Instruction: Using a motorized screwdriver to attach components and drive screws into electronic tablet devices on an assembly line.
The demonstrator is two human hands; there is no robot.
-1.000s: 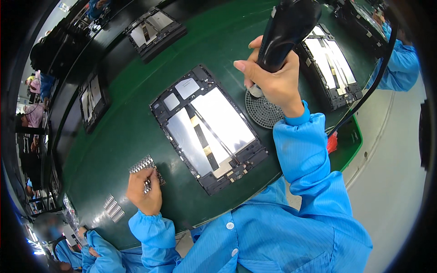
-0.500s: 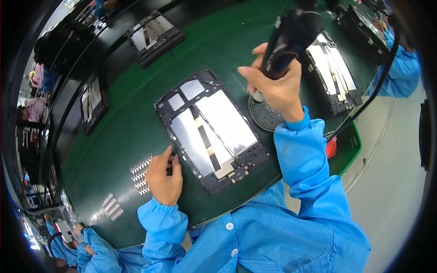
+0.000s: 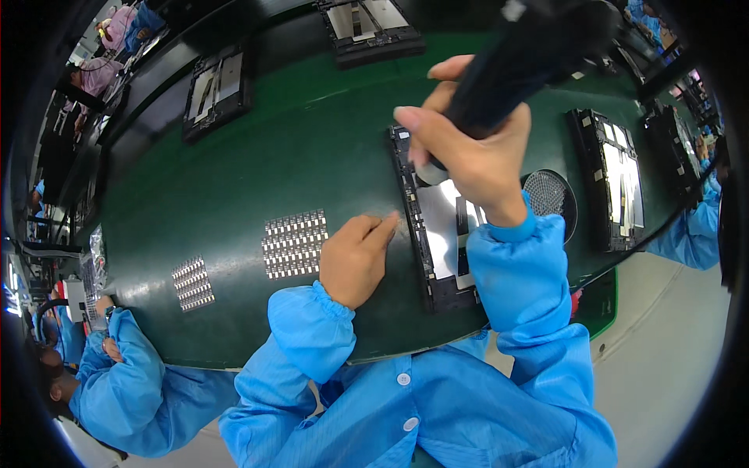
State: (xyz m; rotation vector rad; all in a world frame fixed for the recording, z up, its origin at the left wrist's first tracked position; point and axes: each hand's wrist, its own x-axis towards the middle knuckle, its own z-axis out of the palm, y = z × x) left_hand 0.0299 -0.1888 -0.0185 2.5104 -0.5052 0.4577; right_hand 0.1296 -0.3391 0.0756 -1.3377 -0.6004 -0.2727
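Note:
My right hand (image 3: 480, 160) is wrapped round a thick black powered screwdriver (image 3: 499, 82), blurred by motion at its top. A pale round end of the tool shows below my fingers, over an opened tablet (image 3: 439, 234) with black frame and silvery panels. My right hand and sleeve hide much of that tablet. Beside its left edge, my left hand (image 3: 355, 261) rests low over the green table with thumb and forefinger pressed together; whatever they hold is too small to make out. A sheet of small metal parts (image 3: 295, 243) lies just left of it.
A smaller sheet of parts (image 3: 193, 282) lies farther left. Right of my right hand stands a round dark dish (image 3: 573, 210) with a grid-like inside. More opened tablets (image 3: 622, 183) lie around the green table (image 3: 195, 187). A co-worker's blue sleeve (image 3: 133, 374) is at the lower left.
My view has turned, so the tablet appears farther right and more upright. My left hand's fingers have come together by the tablet's edge. The screwdriver has come over the tablet.

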